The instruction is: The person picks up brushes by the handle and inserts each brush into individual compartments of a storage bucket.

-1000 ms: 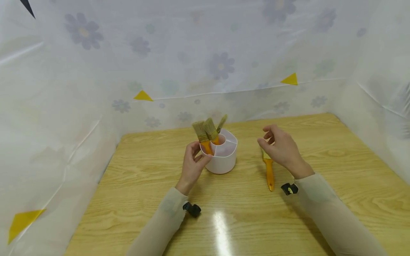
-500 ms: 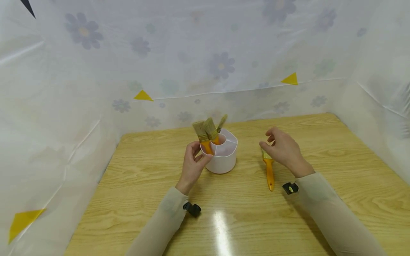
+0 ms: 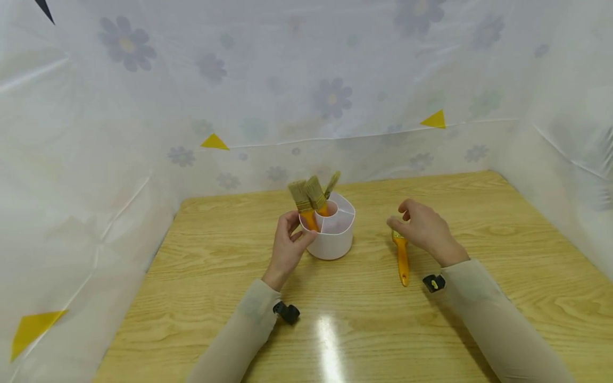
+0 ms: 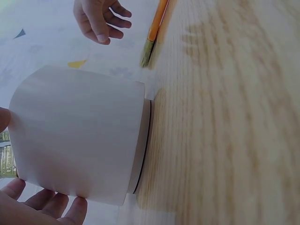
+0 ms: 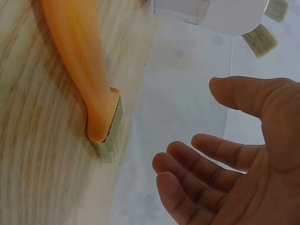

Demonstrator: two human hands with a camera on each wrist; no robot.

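Observation:
A white round brush holder with inner dividers stands upright on the table. My left hand grips its left side, thumb at the rim and fingertips on the wall, as the left wrist view shows. Bristles up, three paintbrushes lean in it: one in the left compartment, one in the centre tube, one at the back. To the right lies another paintbrush with an orange handle. Just above its bristle end hovers my right hand, fingers loosely bent and thumb apart, touching nothing in the right wrist view.
The wood-grain table reaches back to a translucent sheet wall with flower prints. Similar sheeting stands at both sides. Yellow triangles mark the sheets. A small black camera sits on each wrist.
My right hand has come slightly lower and nearer over the loose paintbrush, covering more of its bristles. The left hand and the holder have stayed put.

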